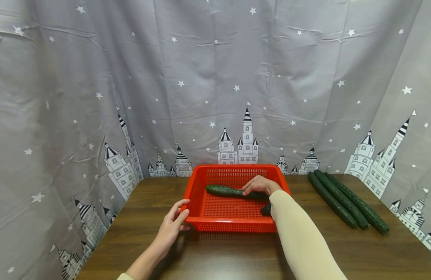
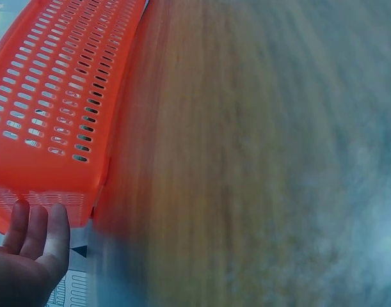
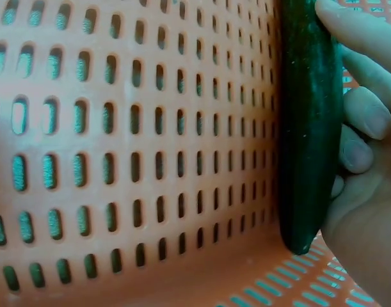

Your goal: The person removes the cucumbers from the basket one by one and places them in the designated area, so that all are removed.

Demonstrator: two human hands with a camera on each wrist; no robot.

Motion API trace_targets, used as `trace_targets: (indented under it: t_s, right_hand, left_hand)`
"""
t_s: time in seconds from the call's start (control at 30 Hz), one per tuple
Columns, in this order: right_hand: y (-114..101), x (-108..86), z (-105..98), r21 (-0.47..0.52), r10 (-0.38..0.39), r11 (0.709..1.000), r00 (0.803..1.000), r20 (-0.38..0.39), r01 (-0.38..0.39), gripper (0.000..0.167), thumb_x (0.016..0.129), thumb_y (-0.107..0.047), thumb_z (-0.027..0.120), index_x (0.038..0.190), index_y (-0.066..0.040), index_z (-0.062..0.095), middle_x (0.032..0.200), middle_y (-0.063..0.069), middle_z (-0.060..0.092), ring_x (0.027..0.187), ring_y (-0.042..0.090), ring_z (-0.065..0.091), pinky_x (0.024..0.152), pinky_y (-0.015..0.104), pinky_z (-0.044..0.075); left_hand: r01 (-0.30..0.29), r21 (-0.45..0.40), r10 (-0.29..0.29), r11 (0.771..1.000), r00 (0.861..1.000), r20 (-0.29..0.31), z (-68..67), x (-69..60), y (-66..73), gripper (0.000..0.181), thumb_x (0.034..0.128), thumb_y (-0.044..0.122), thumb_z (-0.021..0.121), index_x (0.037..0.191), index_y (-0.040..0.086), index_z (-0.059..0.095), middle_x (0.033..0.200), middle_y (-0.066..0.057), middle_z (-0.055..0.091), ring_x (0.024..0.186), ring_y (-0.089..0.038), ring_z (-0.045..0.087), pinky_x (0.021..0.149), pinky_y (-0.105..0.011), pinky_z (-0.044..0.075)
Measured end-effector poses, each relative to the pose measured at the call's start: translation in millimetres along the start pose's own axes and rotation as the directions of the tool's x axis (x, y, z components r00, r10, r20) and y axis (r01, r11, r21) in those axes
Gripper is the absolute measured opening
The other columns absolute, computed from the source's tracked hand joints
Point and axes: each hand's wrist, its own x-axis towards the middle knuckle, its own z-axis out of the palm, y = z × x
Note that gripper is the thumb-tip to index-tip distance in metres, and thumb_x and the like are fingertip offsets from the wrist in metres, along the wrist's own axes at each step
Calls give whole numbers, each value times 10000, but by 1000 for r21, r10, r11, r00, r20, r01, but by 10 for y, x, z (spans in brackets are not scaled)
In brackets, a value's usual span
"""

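A red plastic basket (image 1: 232, 221) with slotted walls stands on the table. Inside it, near the back wall, a long dark green cucumber (image 1: 222, 190) lies crosswise. My right hand (image 1: 260, 184) reaches in over the right rim and grips this cucumber; in the right wrist view, thumb and fingers flank the cucumber (image 3: 310, 128) beside the slotted wall. At the basket's left side, my left hand (image 1: 171, 225) touches the rim with extended fingers and thumb. From the left wrist view, fingers (image 2: 56, 240) of that hand reach up against the outer wall.
Three more cucumbers (image 1: 341, 200) lie side by side on the table's right part. Brown wood-grain table (image 1: 215, 258) surrounds the basket. Behind hangs a grey curtain (image 1: 201, 97) printed with stars and castles. Something black (image 1: 266, 210) shows beneath the right wrist.
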Motion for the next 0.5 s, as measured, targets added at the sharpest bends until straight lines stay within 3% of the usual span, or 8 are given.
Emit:
trace_targets:
  t_s: [0.23, 0.5]
  right_hand:
    - [-10, -27, 27, 11, 18, 1000, 1000, 9, -18, 317, 817, -218, 819, 1111, -105, 786, 1354, 122, 648, 1347, 324, 510, 1117, 459, 413]
    - [17, -15, 31, -19, 39, 999, 999, 10, -39, 335, 814, -241, 834, 1115, -103, 784, 1359, 142, 640, 1348, 343, 503, 1126, 481, 399]
  left_hand:
    - [8, 0, -8, 1000, 1000, -4, -5, -10, -1, 392, 1034, 206, 571, 1412, 134, 499, 1203, -218, 559, 907, -189, 663, 792, -427, 574]
    - [15, -4, -15, 1000, 1000, -3, -4, -6, -6, 379, 1027, 213, 582, 1398, 163, 521, 1230, -225, 566, 941, -204, 651, 801, -423, 570]
